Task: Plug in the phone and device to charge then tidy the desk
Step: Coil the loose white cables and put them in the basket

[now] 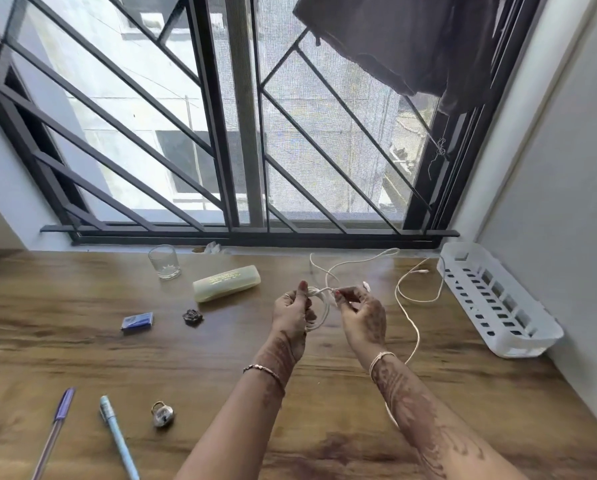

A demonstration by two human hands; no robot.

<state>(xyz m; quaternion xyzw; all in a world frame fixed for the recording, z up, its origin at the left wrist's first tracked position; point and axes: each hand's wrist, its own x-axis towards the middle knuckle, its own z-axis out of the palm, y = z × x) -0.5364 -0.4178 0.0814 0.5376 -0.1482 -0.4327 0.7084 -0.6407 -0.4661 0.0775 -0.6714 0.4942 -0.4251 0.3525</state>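
Over the middle of the wooden desk [82, 358], my left hand [293, 315] grips a small coil of white cable [321, 311]. My right hand [361, 315] pinches the same cable just right of the coil. The loose end of this cable trails back toward the window and lies in a loop [356, 261] on the desk. A second white cable [408, 306] runs past my right wrist, its plug [420, 271] lying near the basket. No phone or charger device is in view.
A white slotted basket [498, 303] sits against the right wall. A glass [164, 262], pale yellow case [226, 283], blue box [137, 321] and dark lump [193, 317] lie left of my hands. Two pens [117, 434] [56, 431] and a padlock [162, 414] lie near the front.
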